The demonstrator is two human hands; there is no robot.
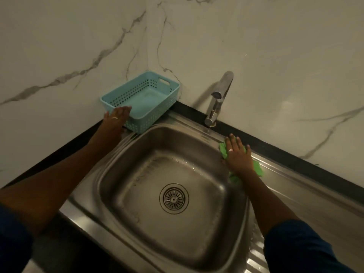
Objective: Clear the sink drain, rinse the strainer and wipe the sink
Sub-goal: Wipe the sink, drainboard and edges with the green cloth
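Two bare forearms in dark blue sleeves reach over a square stainless steel sink [126,196]. Nearest, at the sink's bottom centre, the round slotted metal strainer [174,198] sits seated in the drain and looks free of debris, so clearing and rinsing seem done. On the sink's right rim, the right hand [237,154] lies flat, fingers spread, pressing a crumpled green cloth [258,168]; wiping appears under way, with droplets left in the basin. At the sink's far left corner, the left hand [115,120] rests with straight fingers against a perforated light blue plastic basket [121,91]. Behind the sink stands a chrome tap [218,97].
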